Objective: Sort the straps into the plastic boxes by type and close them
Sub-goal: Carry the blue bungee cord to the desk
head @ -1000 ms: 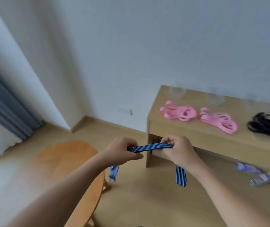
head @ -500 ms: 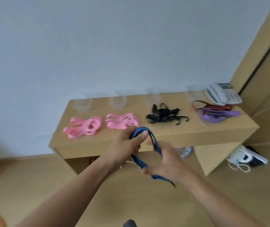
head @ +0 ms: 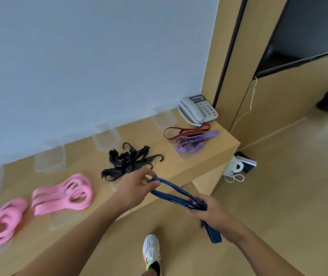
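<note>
Currently, the blue strap (head: 174, 193) is held in the air in front of the counter (head: 205, 156), above the floor, and spans both hands. It is a flat, flexible band, dark blue with faint lengthwise lines, doubled into a long narrow loop. One free end hangs below the right hand (head: 211, 211).

Left hand (head: 137, 184): grip closed, with thumb and fingertips pinching one end of the loop. Right hand: grip clamped, with fingers curled round the gathered bands.

The counter has a light, wood-toned top with square edges. On it lie two bundles of wide pink straps (head: 63, 194), a tangle of black straps (head: 128, 162) with hooked ends, a thin red strap (head: 187, 132) and, touching it, a purple strap (head: 191, 145). Four clear plastic boxes (head: 49, 160), rectangular with rounded corners, stand in a row against the wall.

A pale telephone (head: 198, 110) sits at the counter's right end. Its display and key markings are too blurred to read.
</note>
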